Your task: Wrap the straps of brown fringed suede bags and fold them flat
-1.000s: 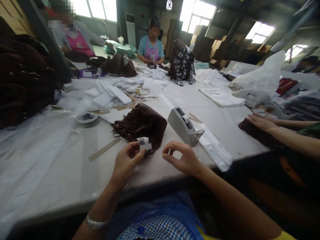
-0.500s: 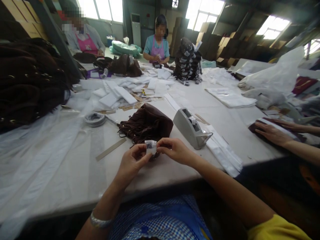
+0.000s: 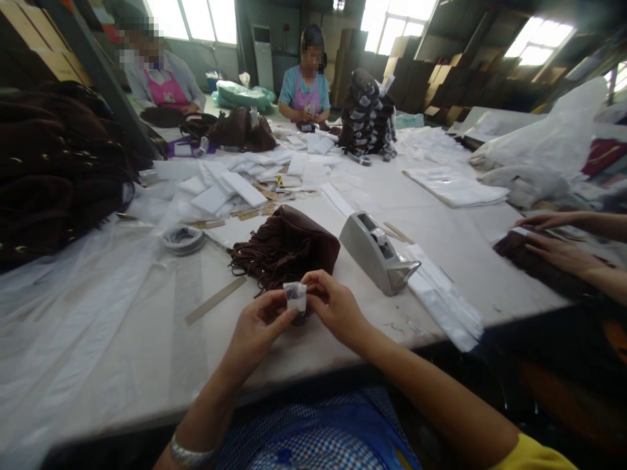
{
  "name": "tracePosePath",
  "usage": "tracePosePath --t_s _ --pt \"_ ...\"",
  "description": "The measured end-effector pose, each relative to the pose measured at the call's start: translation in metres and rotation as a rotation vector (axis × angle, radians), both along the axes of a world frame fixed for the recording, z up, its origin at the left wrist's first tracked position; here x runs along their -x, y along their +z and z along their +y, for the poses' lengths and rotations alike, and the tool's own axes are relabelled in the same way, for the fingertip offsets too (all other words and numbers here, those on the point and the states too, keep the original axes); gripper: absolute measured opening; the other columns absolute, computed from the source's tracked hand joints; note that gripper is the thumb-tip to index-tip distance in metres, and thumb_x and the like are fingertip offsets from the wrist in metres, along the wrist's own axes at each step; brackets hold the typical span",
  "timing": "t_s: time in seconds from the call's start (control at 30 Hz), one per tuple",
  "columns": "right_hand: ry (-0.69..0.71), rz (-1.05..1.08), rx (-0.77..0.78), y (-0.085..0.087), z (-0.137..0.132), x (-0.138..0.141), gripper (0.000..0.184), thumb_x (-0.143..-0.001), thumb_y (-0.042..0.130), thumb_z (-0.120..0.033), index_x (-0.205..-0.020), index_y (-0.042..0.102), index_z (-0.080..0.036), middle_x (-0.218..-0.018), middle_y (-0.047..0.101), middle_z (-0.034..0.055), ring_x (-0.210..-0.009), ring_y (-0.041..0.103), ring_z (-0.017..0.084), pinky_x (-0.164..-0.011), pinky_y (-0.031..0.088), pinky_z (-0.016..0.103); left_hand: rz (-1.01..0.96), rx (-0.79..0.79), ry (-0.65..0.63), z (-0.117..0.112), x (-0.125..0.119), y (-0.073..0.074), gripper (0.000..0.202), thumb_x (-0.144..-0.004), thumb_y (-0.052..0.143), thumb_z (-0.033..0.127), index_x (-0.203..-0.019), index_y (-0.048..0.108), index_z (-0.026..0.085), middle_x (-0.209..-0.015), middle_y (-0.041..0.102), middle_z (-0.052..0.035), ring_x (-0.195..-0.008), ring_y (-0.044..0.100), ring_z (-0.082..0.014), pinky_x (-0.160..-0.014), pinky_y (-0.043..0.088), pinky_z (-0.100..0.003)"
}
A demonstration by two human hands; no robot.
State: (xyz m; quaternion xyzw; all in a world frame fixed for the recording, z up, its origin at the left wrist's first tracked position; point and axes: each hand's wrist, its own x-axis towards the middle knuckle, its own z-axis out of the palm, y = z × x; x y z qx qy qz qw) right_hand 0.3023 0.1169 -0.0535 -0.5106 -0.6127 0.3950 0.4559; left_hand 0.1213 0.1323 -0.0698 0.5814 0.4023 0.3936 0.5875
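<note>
Between my two hands is a small white wrapping piece (image 3: 296, 297) with a shiny clear top; what it covers I cannot make out. My left hand (image 3: 259, 326) pinches its left side between thumb and fingers. On its right side my right hand (image 3: 336, 303) is closed in a pinch. Just behind them a dark brown fringed bag (image 3: 311, 238) lies on the white table (image 3: 220, 352), its fringe spread to the left. A grey tape dispenser (image 3: 375, 251) stands to the right of the bag.
At left are a grey coil (image 3: 183, 239), a flat strip (image 3: 215, 300) and a heap of brown bags (image 3: 59, 170). White packets (image 3: 245, 189) lie beyond. A co-worker's hands (image 3: 563, 248) press a brown item at right. Folded plastic (image 3: 443, 297) reaches over the table edge.
My hands and the wrapped piece have moved down slightly, and my right fingers have shifted along its upper right. The co-worker's hands at right have changed position on the brown item.
</note>
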Motion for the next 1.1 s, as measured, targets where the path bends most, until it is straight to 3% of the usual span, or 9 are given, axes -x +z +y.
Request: tracePosePath --t_s 0.17,0.3,0.4,0.6,0.77,0.9,1.03,1.1 --pt "-0.049 -0.071 -0.020 -0.002 0.004 -0.001 0.030 -0.076 0.056 -0.010 -0.101 0.053 -0.025 -0.096 0.063 -0.0007 -0.070 0.062 0.012 -0.063 0.052 0.024 -0.031 0.027 0.025 -0.004 -0.005 -0.001 0.045 -0.077 0.077 0.032 -0.117 0.064 0.018 -0.106 0.072 -0.0076 -0.091 0.068 -0.0202 -0.081 0.055 -0.031" --pt "-0.080 -0.172 -0.047 0.008 -0.001 -0.006 0.020 -0.079 0.059 -0.013 -0.095 0.057 -0.025 -0.087 0.065 -0.0015 -0.073 0.064 0.014 -0.065 0.050 0.025 -0.075 0.083 0.059 -0.006 -0.007 -0.001 0.051 -0.075 0.078 0.032 -0.119 0.056 0.017 -0.097 0.074 -0.0069 -0.084 0.070 -0.0192 -0.076 0.056 -0.030" --pt "-0.156 -0.185 -0.040 0.014 -0.010 -0.010 0.012 -0.086 0.061 -0.023 -0.098 0.061 -0.025 -0.089 0.069 0.0001 -0.078 0.066 0.016 -0.066 0.050 0.027 -0.083 0.080 0.076 -0.006 -0.006 -0.002 0.052 -0.075 0.078 0.032 -0.118 0.054 0.017 -0.095 0.074 -0.0063 -0.084 0.070 -0.0187 -0.074 0.055 -0.028" --pt "-0.051 0.142 0.147 0.006 -0.024 -0.006 0.038 -0.084 0.069 -0.038 -0.118 0.057 -0.024 -0.098 0.074 0.0035 -0.089 0.070 0.019 -0.076 0.055 0.030 -0.012 0.024 0.092 -0.007 -0.010 0.002 0.050 -0.076 0.078 0.035 -0.116 0.053 0.018 -0.095 0.074 -0.0055 -0.082 0.070 -0.0181 -0.074 0.055 -0.028" --pt "-0.091 0.328 0.106 -0.005 -0.027 0.004 0.038 -0.085 0.069 -0.038 -0.116 0.055 -0.022 -0.102 0.072 0.0053 -0.089 0.069 0.019 -0.076 0.056 0.030 0.028 -0.025 0.157 -0.016 -0.015 0.007 0.046 -0.076 0.078 0.037 -0.112 0.056 0.019 -0.096 0.073 -0.0043 -0.078 0.069 -0.0159 -0.075 0.056 -0.028" --pt "-0.006 0.107 -0.016 -0.002 -0.037 -0.004 0.042 -0.086 0.069 -0.031 -0.124 0.052 -0.024 -0.100 0.072 0.0034 -0.079 0.067 0.015 -0.072 0.055 0.027 0.033 -0.040 0.133 -0.029 -0.007 -0.002 0.041 -0.078 0.076 0.036 -0.111 0.059 0.019 -0.101 0.071 -0.0051 -0.085 0.068 -0.0170 -0.081 0.057 -0.030" --pt "0.210 -0.176 -0.142 -0.001 -0.049 -0.022 0.045 -0.089 0.064 -0.022 -0.132 0.052 -0.028 -0.107 0.073 0.0010 -0.081 0.068 0.013 -0.076 0.055 0.026 0.116 -0.071 0.038 -0.046 0.010 -0.010 0.037 -0.082 0.070 0.034 -0.116 0.062 0.022 -0.129 0.061 -0.0090 -0.103 0.066 -0.0218 -0.084 0.057 -0.032" --pt "0.139 -0.264 -0.208 -0.001 -0.050 -0.033 0.038 -0.092 0.060 -0.020 -0.129 0.056 -0.028 -0.105 0.073 0.0000 -0.076 0.069 0.012 -0.077 0.056 0.026 0.201 -0.097 0.022 -0.054 0.019 -0.011 0.036 -0.081 0.070 0.034 -0.115 0.065 0.022 -0.136 0.057 -0.0092 -0.111 0.063 -0.0250 -0.088 0.056 -0.034"
